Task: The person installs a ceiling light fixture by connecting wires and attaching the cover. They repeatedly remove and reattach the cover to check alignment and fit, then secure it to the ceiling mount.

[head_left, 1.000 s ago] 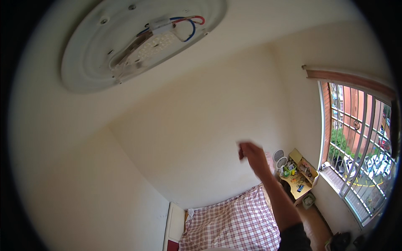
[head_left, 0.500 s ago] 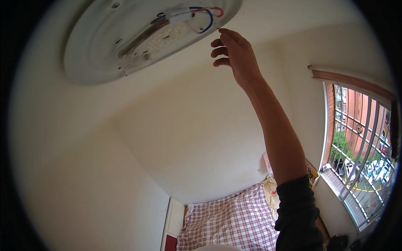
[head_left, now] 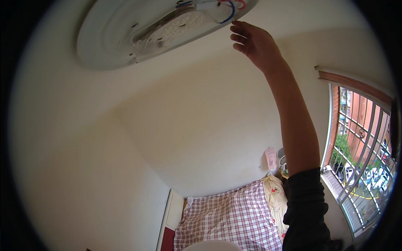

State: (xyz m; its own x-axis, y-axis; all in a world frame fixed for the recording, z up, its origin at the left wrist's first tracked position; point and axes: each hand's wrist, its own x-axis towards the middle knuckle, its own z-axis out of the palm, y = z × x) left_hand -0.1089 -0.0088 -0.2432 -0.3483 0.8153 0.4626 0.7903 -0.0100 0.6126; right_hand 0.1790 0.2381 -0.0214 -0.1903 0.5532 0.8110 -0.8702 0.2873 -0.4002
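An oval white ceiling lamp base [head_left: 98,50] hangs overhead with its inside uncovered. Within it lie a clear-covered light panel [head_left: 171,31], a white connector block [head_left: 207,5], a blue wire [head_left: 231,14] and a red wire [head_left: 241,5]. My right hand [head_left: 259,44] reaches up to the lamp's right rim, close to the wires. Thumb and index finger come together at that edge, and the other fingers are curled and spaced apart. Whatever small thing the pinch may hold is too small to make out. My left hand is out of view.
Below stands a bed with a checked blanket [head_left: 230,213] and a patterned yellowish pillow [head_left: 274,194]. A barred window [head_left: 360,142] is at the right. A pink package [head_left: 270,159] is by the far wall. Part of a white rounded thing [head_left: 211,246] shows at the lower edge.
The view has shifted, so the lamp sits higher and further right in the picture. My right hand stays at the lamp's rim, its fingers slightly more drawn in.
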